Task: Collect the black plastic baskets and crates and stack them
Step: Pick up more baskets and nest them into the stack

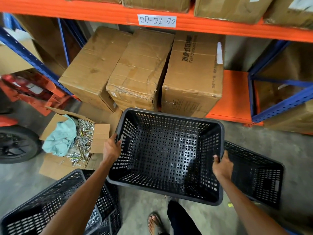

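Held basket: black, perforated, empty, mouth up; carried in mid-view between both hands, above the floor and in front of the low shelf
Left hand: grips the held basket's left rim near the far corner, fingers curled round the edge
Right hand: grips the right rim nearer the body, thumb hooked over the top edge, fingers wrapped outside
Left basket: black, same mesh, on the floor at lower left, partly behind the left forearm; a second one seems to sit in or against it, though the overlap is hard to read
Right basket: black, on the floor just right of the held basket, its near side hidden behind the right hand
Open box: cardboard, flaps up, on the floor left of the held basket; holds a pale green cloth and a heap of metal bolts
Cartons: three, brown and taped, side by side on the low shelf beyond the held basket
Beam: orange, across the top, with a white label reading 00-02-00
Foot: in a sandal, at the bottom edge, below the held basket
Wheel: black, at the left edge, on the floor
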{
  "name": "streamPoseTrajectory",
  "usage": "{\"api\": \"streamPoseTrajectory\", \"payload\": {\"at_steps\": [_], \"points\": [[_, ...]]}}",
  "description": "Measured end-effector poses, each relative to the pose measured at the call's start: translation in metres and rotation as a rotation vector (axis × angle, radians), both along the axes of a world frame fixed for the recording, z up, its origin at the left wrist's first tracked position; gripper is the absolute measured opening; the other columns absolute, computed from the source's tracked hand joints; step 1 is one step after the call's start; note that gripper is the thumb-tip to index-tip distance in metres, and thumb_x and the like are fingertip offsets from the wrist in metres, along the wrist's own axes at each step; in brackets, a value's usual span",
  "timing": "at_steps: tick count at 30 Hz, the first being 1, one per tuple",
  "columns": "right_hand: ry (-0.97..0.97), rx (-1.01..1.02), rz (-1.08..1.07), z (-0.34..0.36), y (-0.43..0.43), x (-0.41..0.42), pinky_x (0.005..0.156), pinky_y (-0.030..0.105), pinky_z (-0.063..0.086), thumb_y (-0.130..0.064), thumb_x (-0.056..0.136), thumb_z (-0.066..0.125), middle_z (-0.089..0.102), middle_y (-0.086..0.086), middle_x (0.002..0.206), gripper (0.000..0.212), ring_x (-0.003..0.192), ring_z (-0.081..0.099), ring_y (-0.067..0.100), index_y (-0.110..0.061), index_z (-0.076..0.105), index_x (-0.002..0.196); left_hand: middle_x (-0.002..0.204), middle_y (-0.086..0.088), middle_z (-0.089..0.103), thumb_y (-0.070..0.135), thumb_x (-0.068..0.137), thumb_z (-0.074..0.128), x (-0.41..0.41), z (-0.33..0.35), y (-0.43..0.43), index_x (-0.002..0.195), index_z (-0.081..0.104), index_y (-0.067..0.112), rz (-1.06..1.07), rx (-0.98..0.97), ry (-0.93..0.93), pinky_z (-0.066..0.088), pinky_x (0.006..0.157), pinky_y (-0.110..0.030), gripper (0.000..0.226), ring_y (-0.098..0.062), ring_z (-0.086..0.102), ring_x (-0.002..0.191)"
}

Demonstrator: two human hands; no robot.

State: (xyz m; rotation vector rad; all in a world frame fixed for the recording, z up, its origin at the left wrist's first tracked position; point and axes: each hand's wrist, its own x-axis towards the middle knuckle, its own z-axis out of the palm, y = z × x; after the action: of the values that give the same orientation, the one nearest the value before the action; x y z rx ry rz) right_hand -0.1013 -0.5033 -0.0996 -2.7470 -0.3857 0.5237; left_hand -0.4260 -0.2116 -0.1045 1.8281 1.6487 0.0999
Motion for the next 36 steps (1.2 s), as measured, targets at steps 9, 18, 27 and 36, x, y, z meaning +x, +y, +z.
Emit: {"api": "streamPoseTrajectory", "payload": {"at_steps": [9, 18, 27, 36], "points": [[0.003, -0.033, 0.022, 0.003, -0.004, -0.011, 0.077, 0.051, 0.054, -0.021, 0.098, 0.048, 0.066, 0.032, 0.104, 0.048, 0.094, 0.065, 0.047, -0.005, 0.036, 0.142, 0.089, -0.003, 0.064, 0.014, 0.097, 0.048, -0.010, -0.004, -0.004, 0.134, 0.051, 0.004, 0.041, 0.003, 0.011, 0.037, 0.042, -0.010, 0.039, -0.001, 0.053, 0.057], [0.047, -0.035, -0.030, -0.004, -0.015, -0.016, 0.075, 0.048, 0.055, -0.019, 0.097, 0.049, 0.068, 0.028, 0.102, 0.038, 0.091, 0.066, 0.044, -0.005, 0.044, 0.132, 0.104, -0.010, 0.072, 0.023, 0.094, 0.056, -0.013, -0.023, 0.010, 0.123, 0.059, 0.010, 0.019, -0.039, -0.043, 0.049, 0.049, -0.015, 0.032, -0.010, 0.065, 0.066], [0.046, -0.048, -0.024, -0.010, -0.007, -0.001, 0.074, 0.050, 0.057, -0.020, 0.094, 0.053, 0.068, 0.027, 0.099, 0.030, 0.089, 0.066, 0.044, -0.008, 0.048, 0.121, 0.087, -0.002, 0.072, 0.027, 0.093, 0.057, -0.014, -0.028, 0.006, 0.119, 0.062, 0.011, 0.071, -0.045, -0.093, 0.049, 0.049, -0.021, 0.031, -0.012, 0.064, 0.061], [0.010, -0.018, 0.054, -0.015, -0.015, -0.004, 0.070, 0.049, 0.056, -0.025, 0.097, 0.048, 0.068, 0.028, 0.094, 0.038, 0.082, 0.067, 0.045, -0.007, 0.040, 0.129, 0.101, -0.001, 0.061, 0.024, 0.100, 0.038, -0.008, -0.004, -0.021, 0.147, 0.031, 0.016, -0.112, 0.086, -0.056, 0.058, 0.061, -0.036, 0.048, -0.025, 0.065, 0.075]]}}
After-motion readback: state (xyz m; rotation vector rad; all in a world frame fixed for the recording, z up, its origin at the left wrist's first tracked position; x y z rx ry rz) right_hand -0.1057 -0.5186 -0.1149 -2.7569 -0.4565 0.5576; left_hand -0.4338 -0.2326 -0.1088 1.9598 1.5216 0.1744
